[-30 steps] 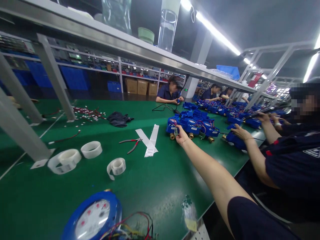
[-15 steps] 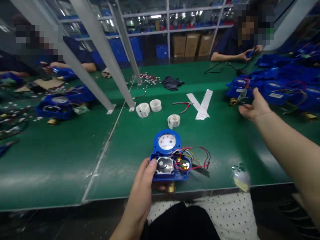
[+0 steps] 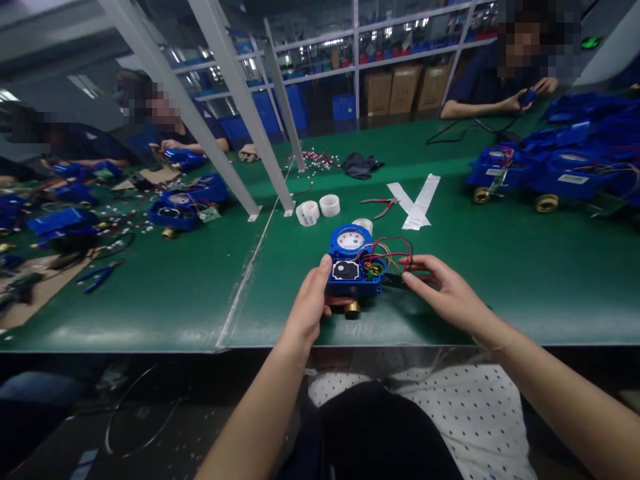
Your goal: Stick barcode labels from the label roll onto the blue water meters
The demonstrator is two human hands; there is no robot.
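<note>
The left hand [image 3: 311,300] grasps an open blue meter [image 3: 356,287], its thumb against the left edge of the housing and its other fingers curled in under the front, near a brass fitting [image 3: 353,310]. The meter is upright at the near side of the green table [image 3: 500,267], between the two hands, directly to the right of the left thumb. Beyond that thumb, at the back of the meter, is a round white dial [image 3: 351,240] with red marks. The right hand [image 3: 443,288] is at the meter's right side, thumb and forefinger parted at the loop of red and black wires [image 3: 411,247] and at the end of a dark flat piece [image 3: 394,279]; whether these fingers grip either item cannot be told. Past the fingers of both hands, farther up the table, are two white rolls [image 3: 309,213] side by side, a third roll [image 3: 367,225] partly hidden behind the dial, red-handled pliers [image 3: 384,208] and two crossed white strips [image 3: 414,212]. Well to the right of and beyond the right fingertips is a group of blue meters [image 3: 565,177] with brass fittings. Well to the left of the left fingers are blue-handled pliers [image 3: 97,277].
</note>
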